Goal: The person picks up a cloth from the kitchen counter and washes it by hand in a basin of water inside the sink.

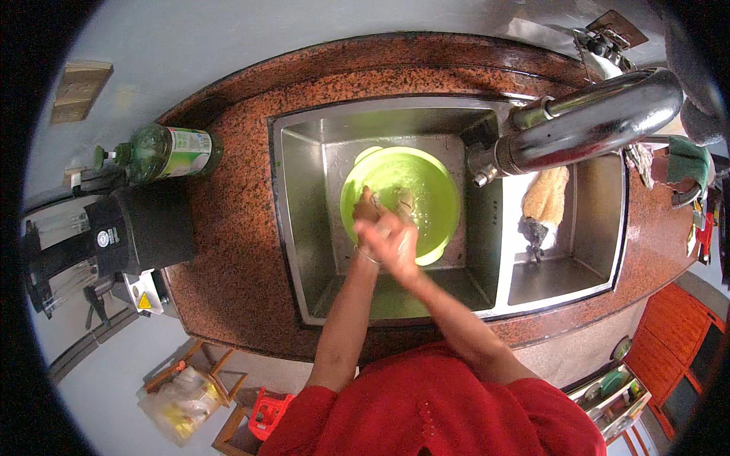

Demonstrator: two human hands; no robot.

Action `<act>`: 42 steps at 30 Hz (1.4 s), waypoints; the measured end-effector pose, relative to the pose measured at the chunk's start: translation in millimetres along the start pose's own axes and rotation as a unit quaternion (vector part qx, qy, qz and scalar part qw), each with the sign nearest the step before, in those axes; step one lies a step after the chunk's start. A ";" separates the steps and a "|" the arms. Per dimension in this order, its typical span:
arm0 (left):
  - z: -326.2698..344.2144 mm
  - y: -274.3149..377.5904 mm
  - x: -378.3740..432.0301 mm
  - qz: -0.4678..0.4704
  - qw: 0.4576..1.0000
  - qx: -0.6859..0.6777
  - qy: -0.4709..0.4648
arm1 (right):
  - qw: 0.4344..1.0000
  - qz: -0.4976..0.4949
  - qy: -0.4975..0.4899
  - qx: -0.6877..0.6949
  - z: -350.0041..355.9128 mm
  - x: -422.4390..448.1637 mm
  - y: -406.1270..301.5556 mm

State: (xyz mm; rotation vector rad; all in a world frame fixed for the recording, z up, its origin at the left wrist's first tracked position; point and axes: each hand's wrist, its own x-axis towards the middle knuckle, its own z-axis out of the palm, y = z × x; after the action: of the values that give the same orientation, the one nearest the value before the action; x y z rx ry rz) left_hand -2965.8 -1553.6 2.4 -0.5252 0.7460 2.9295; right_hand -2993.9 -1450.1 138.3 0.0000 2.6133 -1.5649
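My left hand [366, 215] and my right hand [393, 235] are pressed together above the near side of a light green plastic basin [449, 228]. The right hand lies across the left and hides part of it. Both are blurred, and whether anything is between them cannot be made out. Rippling water [393, 171] fills part of the basin. Just beyond my right hand, a small pale greyish object [405, 200] shows in the water; its kind is unclear. The basin stands in the larger left bowl of a stainless steel sink [302, 188].
A thick metal faucet [593, 125] reaches over the divider. The smaller sink bowl [587, 279] holds a tan cloth [546, 196] and a dark rag [534, 232]. On the speckled red-brown counter [239, 239] are a green pump bottle [171, 151] and a black appliance [142, 228] at left.
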 end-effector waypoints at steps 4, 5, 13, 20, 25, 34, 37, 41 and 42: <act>70.3 -47.1 -17.9 -0.062 0.983 0.105 0.140 | 0.988 0.101 -0.065 -0.095 -16.1 58.3 61.3; 62.3 -44.0 -30.3 -0.052 0.957 0.212 0.191 | 0.989 0.034 -0.098 -0.105 -20.2 57.8 61.9; 126.3 52.5 -78.5 -0.007 0.708 0.705 0.039 | 0.917 -0.025 -0.398 0.015 -100.3 71.5 13.7; 170.6 54.2 -45.3 0.074 0.847 0.518 -0.088 | 0.836 -0.181 -0.514 0.065 -115.3 71.8 -37.9; 160.9 70.3 -46.6 -0.068 0.818 0.561 -0.104 | 0.836 -0.209 -0.485 -0.152 -136.5 72.9 -15.9; 160.5 70.6 -78.1 -0.014 0.933 0.359 0.031 | 0.868 0.026 -0.309 0.388 -127.0 50.2 68.1; 152.7 56.1 -74.9 -0.011 0.949 0.307 0.073 | 0.856 0.054 -0.163 0.487 -106.0 48.1 60.3; 132.8 35.9 -42.5 -0.051 0.976 0.122 0.175 | 0.929 0.044 -0.043 0.364 -91.3 37.3 14.5; 102.8 36.6 -33.0 -0.055 0.988 0.067 0.127 | 0.956 0.021 -0.075 0.283 -80.6 20.2 -1.3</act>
State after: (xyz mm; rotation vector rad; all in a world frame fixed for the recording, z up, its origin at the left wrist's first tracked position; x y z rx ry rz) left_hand -2972.2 -1536.4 115.0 -0.9053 0.9020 2.7177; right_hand -3020.6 -1380.8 175.5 -0.0205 1.9582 -2.1375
